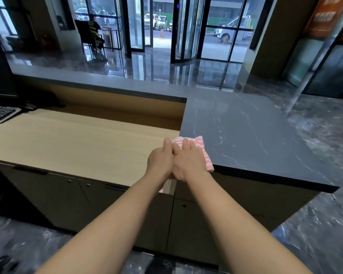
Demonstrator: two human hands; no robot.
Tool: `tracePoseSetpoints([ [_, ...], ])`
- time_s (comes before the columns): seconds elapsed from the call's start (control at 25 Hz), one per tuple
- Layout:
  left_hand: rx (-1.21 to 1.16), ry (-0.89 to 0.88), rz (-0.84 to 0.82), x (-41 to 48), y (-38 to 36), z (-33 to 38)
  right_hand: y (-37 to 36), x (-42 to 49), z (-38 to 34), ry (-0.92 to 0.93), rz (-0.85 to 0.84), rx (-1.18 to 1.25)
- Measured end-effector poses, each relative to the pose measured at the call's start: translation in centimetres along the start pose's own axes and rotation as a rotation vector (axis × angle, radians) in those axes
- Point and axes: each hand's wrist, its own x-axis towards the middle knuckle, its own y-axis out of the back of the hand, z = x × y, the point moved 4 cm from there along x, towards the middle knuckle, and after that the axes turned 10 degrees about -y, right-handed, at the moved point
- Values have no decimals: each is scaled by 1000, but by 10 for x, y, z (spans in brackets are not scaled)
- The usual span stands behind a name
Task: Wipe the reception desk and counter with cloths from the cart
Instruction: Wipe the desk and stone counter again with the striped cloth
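Observation:
A pink-and-white striped cloth (pixel 203 153) lies on the near left corner of the dark marble counter (pixel 251 135). My right hand (pixel 188 161) rests flat on the cloth with its fingers spread forward. Pressed against its left side is my left hand (pixel 160 161), fingers curled, at the counter's left edge where it meets the lower wooden desk (pixel 67 139). Whether the left hand holds part of the cloth is hidden.
A keyboard (pixel 0 113) and a monitor (pixel 2 80) stand at the desk's far left. A raised grey ledge (pixel 107 84) runs behind the desk. Cabinet doors (pixel 127 204) are below. A person sits on a chair (pixel 91 34) near the glass entrance.

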Motion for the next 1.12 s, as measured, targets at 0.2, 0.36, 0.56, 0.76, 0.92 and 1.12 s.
tracePoseSetpoints([
  [0.2,-256,206,-111,14,-8,-3,4,17,3,-36,41,172],
  [0.36,-326,240,-147,49,-15,-9,-1,51,-4,-24,-3,63],
  [0.56,-339,228,-200,106,-31,-7,4,106,4,-69,-17,65],
  [0.76,-346,225,-255,167,-48,2,7,170,13,-115,-28,82],
  [0.92,-323,219,-267,215,-64,2,8,216,18,-152,-18,75],
  [1.12,-317,218,-298,260,-80,2,11,258,22,-185,7,64],
])
